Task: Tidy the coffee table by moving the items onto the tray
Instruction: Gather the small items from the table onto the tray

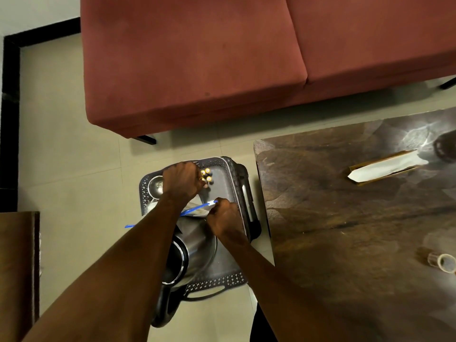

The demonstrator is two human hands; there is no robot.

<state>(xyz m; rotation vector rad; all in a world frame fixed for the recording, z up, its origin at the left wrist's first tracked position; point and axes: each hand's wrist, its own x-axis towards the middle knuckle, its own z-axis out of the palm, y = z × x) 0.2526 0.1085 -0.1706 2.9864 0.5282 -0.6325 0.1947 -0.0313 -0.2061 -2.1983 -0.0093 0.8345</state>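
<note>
- A grey plastic tray (232, 174) with a perforated rim sits on the tiled floor, just beside the left edge of the dark wooden counter (345, 218).
- Four small batteries (206, 175) with yellow ends stand upright in a cluster near the tray's far edge.
- The left hand (182, 181) hovers over them, its grip curled at the batteries; whether the fingers pinch one or only touch cannot be told.
- The right hand (225, 217) has its grip closed on the end of a clear zip bag (195, 210) with a blue seal strip, held over the tray's middle.
- A small steel bowl (156, 186) rests in the tray's far left corner.
- A steel kettle (190, 253) with a black handle fills the near part of the tray.
- Still on the counter: a flat paper sleeve (385, 167) with a brown edge toward the far side, a roll of clear tape (443, 261) at the right edge, and a dark round thing, too blurred to name, at the far right corner.
- A red sofa (222, 58) stands beyond the tray.
- The step in hand appears to be settling the batteries and the bag on the tray.
- The next move likely calls for letting go of both, then reaching right across the counter for the paper sleeve.
</note>
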